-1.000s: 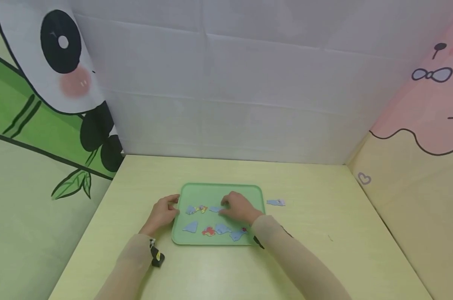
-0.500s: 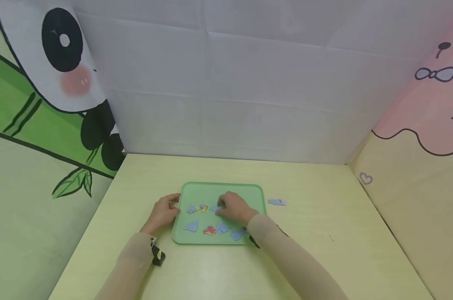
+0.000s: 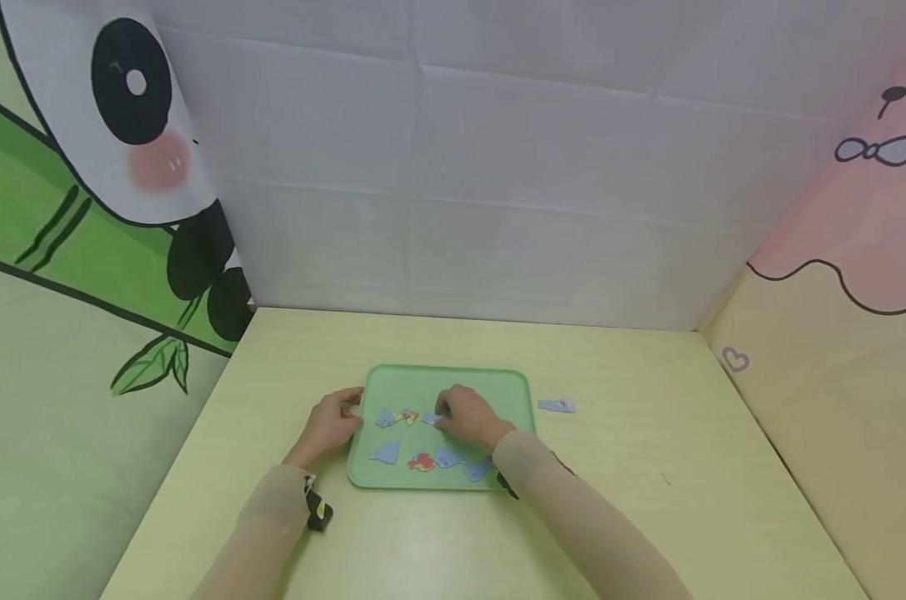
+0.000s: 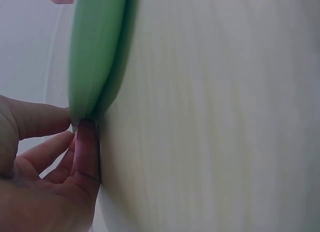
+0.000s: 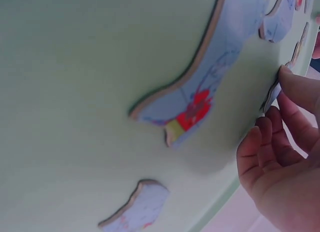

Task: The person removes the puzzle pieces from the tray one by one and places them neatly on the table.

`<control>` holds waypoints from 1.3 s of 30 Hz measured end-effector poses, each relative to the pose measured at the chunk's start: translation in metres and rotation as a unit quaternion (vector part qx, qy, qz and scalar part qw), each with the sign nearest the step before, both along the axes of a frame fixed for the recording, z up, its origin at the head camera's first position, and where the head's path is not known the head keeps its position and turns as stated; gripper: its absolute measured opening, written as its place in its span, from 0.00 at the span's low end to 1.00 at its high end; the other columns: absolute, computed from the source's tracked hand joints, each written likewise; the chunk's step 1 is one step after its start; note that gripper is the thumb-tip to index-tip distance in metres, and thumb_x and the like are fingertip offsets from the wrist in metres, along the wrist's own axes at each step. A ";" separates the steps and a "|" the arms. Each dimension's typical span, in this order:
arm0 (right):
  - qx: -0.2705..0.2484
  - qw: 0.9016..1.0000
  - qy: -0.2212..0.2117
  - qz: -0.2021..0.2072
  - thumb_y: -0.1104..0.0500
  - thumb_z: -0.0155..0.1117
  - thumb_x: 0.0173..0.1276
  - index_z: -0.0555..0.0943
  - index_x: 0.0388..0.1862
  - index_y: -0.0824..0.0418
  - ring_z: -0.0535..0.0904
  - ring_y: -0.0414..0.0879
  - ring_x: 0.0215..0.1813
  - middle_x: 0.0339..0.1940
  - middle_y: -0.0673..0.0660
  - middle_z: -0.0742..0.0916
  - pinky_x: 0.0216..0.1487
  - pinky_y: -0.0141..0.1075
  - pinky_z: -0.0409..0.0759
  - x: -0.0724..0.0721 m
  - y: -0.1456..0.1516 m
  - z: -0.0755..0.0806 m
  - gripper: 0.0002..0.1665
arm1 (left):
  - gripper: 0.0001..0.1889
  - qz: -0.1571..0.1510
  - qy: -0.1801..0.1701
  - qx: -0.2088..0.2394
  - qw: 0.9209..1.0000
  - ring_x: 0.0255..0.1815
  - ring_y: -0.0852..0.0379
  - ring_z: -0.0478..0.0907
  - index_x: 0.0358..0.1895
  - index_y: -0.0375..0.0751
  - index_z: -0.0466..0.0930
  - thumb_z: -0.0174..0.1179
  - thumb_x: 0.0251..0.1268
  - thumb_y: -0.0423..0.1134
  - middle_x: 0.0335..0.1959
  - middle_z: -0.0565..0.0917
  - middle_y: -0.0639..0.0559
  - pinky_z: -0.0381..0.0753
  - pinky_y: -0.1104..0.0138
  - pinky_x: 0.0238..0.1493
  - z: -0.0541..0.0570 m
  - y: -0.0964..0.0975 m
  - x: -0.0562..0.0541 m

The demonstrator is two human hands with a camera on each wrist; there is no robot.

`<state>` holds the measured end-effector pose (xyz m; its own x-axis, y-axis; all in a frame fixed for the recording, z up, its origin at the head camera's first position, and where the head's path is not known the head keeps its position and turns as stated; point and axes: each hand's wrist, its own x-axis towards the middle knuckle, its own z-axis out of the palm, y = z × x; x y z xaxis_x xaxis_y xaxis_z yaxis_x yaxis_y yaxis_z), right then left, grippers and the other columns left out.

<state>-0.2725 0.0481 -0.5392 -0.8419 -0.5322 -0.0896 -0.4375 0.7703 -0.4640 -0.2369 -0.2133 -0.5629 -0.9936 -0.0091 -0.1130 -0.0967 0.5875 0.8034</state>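
A light green tray [image 3: 490, 379] lies on the table, with several flat jigsaw puzzle pieces on it. My left hand [image 3: 332, 425] holds the tray's left edge; the left wrist view shows the thumb and fingers [image 4: 87, 147] at its rim. Over the middle of the tray, my right hand [image 3: 471, 417] pinches a small blue puzzle piece [image 5: 271, 94] between thumb and fingers, close to the tray surface. Just left of it sit a blue piece [image 3: 385, 418] and a yellow patterned piece [image 3: 407, 417], side by side.
Along the tray's front are a blue piece [image 3: 385, 452], a red piece [image 3: 422, 462] and two more blue ones, partly hidden by my right sleeve [image 3: 528, 458]. Another puzzle piece [image 3: 557, 405] lies on the table right of the tray. A white wall [image 3: 460, 250] stands behind the table.
My right hand has shifted slightly left with the small blue piece, then stays nearly still. The left hand keeps its place at the tray's edge.
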 end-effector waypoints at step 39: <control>-0.079 0.995 -0.060 -0.027 0.61 0.61 0.67 0.85 0.42 0.54 0.78 0.41 0.42 0.37 0.46 0.84 0.46 0.37 0.75 -0.003 0.024 0.016 0.08 | 0.31 -0.002 0.002 -0.003 1.000 0.29 0.55 0.73 0.66 0.30 0.66 0.56 0.55 0.25 0.56 0.75 0.36 0.74 0.64 0.28 0.003 -0.004 0.002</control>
